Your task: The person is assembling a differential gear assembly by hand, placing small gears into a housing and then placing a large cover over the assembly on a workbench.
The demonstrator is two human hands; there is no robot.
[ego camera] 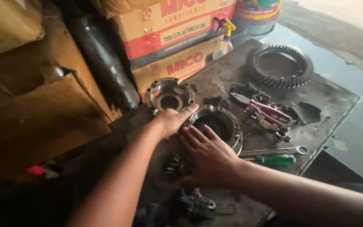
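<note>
- Left hand (171, 121) lies flat, fingers spread, on the rim of the round metal housing (219, 124); grips nothing.
- Right hand (209, 155) is also open, fingertips on the housing's near edge.
- The housing sits mid-bench, its hollow dark (contents unreadable).
- Second flanged housing (169, 94) stands just behind, its bore empty.
- Stacked cartons (177, 29) are shut.
- Ring gear (280, 65), red-handled pliers (269, 111), wrench (274, 150) and green screwdriver (276, 159) lie right.
- Small parts (196, 206) near the bottom edge are blurred.
</note>
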